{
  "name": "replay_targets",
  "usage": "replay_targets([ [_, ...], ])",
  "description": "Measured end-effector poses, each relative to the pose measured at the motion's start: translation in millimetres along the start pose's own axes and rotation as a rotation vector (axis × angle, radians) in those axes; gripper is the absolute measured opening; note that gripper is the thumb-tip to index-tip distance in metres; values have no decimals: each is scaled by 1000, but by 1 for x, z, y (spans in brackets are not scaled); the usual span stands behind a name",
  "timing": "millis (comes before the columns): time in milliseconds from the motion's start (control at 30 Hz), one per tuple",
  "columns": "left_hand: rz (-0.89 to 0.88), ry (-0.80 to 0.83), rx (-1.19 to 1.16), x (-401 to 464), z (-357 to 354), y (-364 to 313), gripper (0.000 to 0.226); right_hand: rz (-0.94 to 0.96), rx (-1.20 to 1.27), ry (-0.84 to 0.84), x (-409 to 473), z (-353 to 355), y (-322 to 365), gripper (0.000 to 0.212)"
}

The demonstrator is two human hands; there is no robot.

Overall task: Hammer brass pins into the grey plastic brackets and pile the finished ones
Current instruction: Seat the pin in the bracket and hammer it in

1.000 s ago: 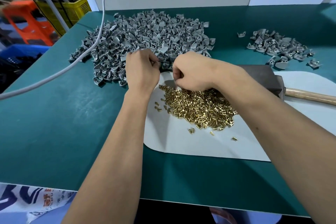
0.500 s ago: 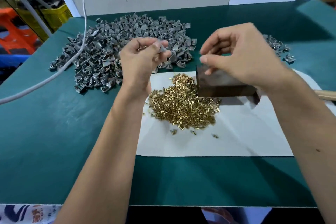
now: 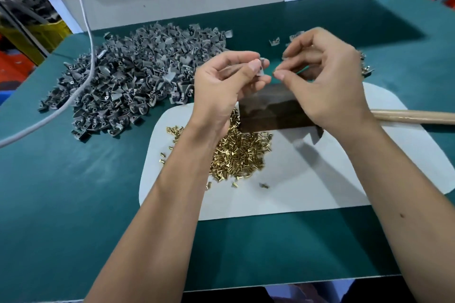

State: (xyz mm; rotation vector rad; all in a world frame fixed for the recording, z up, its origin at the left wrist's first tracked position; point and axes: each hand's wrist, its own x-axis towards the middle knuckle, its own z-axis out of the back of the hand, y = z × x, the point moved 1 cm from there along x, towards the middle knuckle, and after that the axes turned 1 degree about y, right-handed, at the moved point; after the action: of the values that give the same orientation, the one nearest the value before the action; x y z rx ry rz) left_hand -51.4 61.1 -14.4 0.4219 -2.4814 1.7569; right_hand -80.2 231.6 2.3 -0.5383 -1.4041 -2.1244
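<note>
Nearest to me I see the heap of brass pins (image 3: 236, 152), small and shiny, on the white mat (image 3: 320, 179), under my left wrist. Behind it lies the hammer (image 3: 273, 110) with a dark block head. Above it my left hand (image 3: 221, 86) pinches one grey bracket (image 3: 262, 66) at the fingertips. My right hand (image 3: 325, 81) pinches something small, probably a pin, just beside the bracket. Far left is the big pile of grey brackets (image 3: 138, 76); a smaller pile (image 3: 364, 66) is behind my right hand.
</note>
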Motion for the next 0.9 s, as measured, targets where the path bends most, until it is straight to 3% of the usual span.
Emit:
replay_targets([
  [367,58,76,12,-1,0,7,25,9,9,-83,-8,-4,-2,24],
  [900,3,154,84,-2,3,6,21,-117,22,-21,-9,-1,-1,26],
])
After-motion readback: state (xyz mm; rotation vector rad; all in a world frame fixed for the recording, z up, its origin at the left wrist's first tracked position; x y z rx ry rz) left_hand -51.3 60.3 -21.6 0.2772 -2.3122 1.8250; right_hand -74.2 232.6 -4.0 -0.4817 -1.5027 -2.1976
